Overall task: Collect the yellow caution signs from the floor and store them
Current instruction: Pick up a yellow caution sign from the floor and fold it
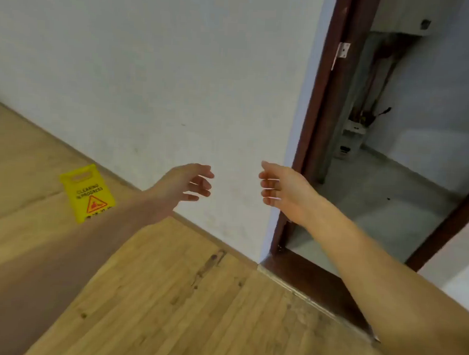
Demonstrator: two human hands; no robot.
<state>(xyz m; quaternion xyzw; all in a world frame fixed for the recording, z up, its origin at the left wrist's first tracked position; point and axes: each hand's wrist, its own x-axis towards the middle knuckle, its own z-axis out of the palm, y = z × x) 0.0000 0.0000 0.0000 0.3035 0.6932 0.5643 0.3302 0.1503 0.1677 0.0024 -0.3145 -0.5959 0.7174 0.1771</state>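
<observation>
One yellow caution sign (pixel 87 193) stands on the wooden floor close to the white wall, at the left of the view. It bears black lettering and a red warning triangle. My left hand (pixel 185 184) is held out in front of the wall, to the right of the sign and apart from it, fingers spread and empty. My right hand (pixel 280 188) is raised at the same height near the wall's corner, fingers apart, holding nothing. The two palms face each other.
A white wall (pixel 165 77) ends at a corner beside a dark brown door frame (pixel 315 122). Beyond the open doorway lies a grey floor (pixel 377 208) with a small white object by the far wall. A metal threshold strip (pixel 303 296) crosses the wooden floor.
</observation>
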